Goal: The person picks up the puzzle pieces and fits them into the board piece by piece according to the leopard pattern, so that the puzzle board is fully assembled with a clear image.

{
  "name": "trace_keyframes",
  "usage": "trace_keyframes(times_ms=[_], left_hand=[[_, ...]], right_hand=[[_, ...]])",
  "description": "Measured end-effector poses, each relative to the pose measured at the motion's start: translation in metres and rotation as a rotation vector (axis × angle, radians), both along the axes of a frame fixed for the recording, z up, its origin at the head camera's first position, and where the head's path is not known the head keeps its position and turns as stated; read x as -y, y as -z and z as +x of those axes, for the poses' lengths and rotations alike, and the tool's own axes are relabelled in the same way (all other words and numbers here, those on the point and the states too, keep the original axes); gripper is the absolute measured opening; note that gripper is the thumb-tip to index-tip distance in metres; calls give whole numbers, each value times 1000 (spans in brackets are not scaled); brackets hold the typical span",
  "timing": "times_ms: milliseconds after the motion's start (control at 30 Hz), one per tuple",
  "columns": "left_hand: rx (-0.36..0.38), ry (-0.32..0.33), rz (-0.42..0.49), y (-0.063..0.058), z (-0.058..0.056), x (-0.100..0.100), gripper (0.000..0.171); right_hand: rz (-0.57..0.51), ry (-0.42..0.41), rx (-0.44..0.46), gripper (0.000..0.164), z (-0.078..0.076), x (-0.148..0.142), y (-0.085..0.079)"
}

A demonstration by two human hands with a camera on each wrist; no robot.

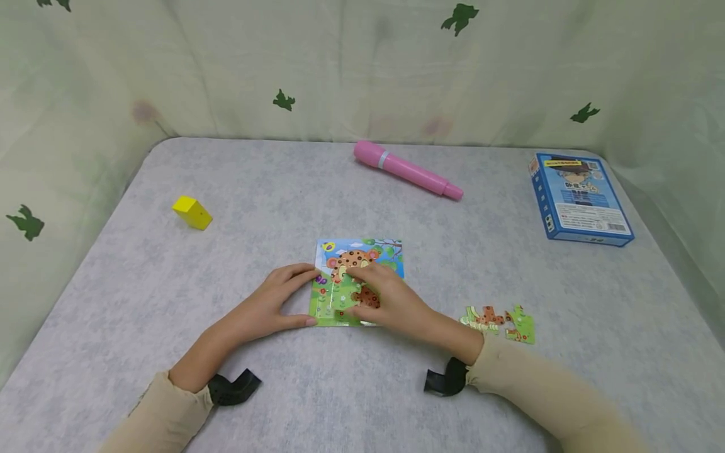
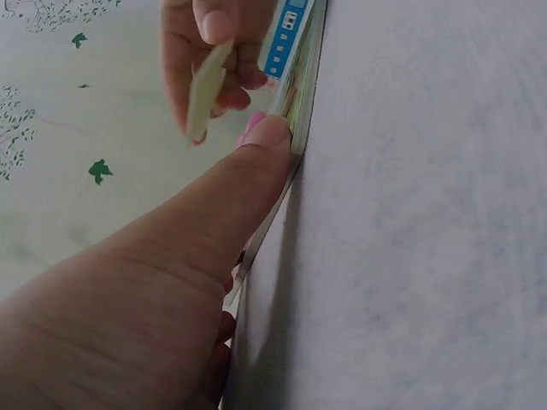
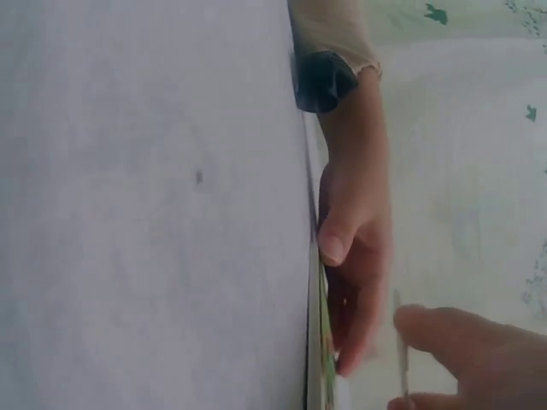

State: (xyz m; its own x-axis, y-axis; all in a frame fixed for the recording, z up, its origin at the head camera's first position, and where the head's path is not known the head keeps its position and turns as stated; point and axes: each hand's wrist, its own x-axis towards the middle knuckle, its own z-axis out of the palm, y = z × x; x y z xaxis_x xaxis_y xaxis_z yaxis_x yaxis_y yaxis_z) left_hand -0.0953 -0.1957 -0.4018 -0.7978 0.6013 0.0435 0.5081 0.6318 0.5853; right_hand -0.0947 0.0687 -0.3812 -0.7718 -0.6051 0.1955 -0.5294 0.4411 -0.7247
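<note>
A square jigsaw board [image 1: 391, 248] with a spotted cartoon animal lies on the table, partly hidden by my right hand. My left hand [image 1: 272, 302] rests at its left side, fingers fairly straight, thumb on the lower left corner. In the left wrist view that thumb [image 2: 269, 137] presses on the board's edge. Over the board, my right hand [image 1: 391, 302] pinches a puzzle piece [image 2: 205, 94] between thumb and fingers. The right wrist view shows the piece [image 3: 402, 354] edge-on, apart from the board. Two loose groups of puzzle pieces [image 1: 521, 325] lie near the right forearm.
A pink marker-shaped tube [image 1: 410, 171] lies at the back of the table. At the far right is a blue box [image 1: 586, 201], and a yellow block [image 1: 192, 212] stands at the left. Pale curtain [image 1: 362, 69] with green bird shapes hangs behind the table.
</note>
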Motion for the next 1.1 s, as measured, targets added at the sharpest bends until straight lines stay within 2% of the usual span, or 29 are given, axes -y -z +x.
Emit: trace_keyframes(times_ms=[200,367,567,800,867,933,1100], left_hand=[[-54,42,33,2,-2,0,70],[-84,85,50,2,-1,0,59],[-67,128,66,0,0,1,44],[-58,134,54,-2,0,1,42],[-65,137,52,-1,0,1,42],[-76,139,50,0,0,1,42],[-97,141,48,1,0,0,41]], right_hand=[[135,-20,-75,58,-3,16,13],[198,-15,-111,58,-3,21,15],[235,3,-93,59,-5,24,16],[358,-5,-162,62,-4,24,9],[349,-20,-132,63,-4,22,8],[298,-35,-55,62,-5,18,7],[65,-37,164,64,-6,-1,0]])
